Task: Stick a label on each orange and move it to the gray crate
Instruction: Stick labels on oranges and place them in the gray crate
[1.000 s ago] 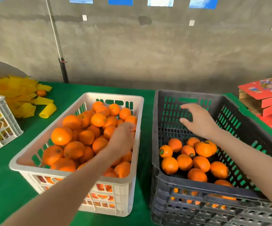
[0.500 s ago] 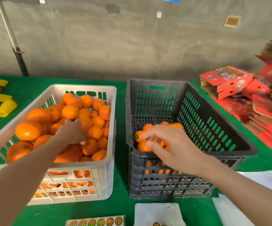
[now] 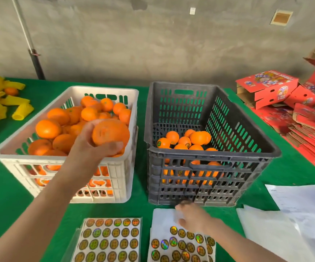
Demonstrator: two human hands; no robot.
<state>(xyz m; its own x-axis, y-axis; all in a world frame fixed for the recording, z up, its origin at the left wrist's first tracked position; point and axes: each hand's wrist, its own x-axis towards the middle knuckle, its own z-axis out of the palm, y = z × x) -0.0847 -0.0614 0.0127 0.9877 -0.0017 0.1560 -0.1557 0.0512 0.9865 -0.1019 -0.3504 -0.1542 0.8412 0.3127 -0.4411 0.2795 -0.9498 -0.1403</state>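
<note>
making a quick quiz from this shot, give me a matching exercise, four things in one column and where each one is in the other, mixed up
Things:
1. held orange
2. gray crate
3. right hand
4. red boxes

Places:
A. far right of the table
B. over the partly used sticker sheet
C. in the left hand, above the white crate
D. right of the white crate

Pairs: 1-C, 2-D, 3-B, 4-A

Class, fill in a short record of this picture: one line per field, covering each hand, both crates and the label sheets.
left hand: holds an orange above the white crate
right hand: over the partly used label sheet, near its top labels
white crate: heaped with oranges
gray crate: a low layer of oranges, some showing labels
full label sheet: lies left of the used one
</note>
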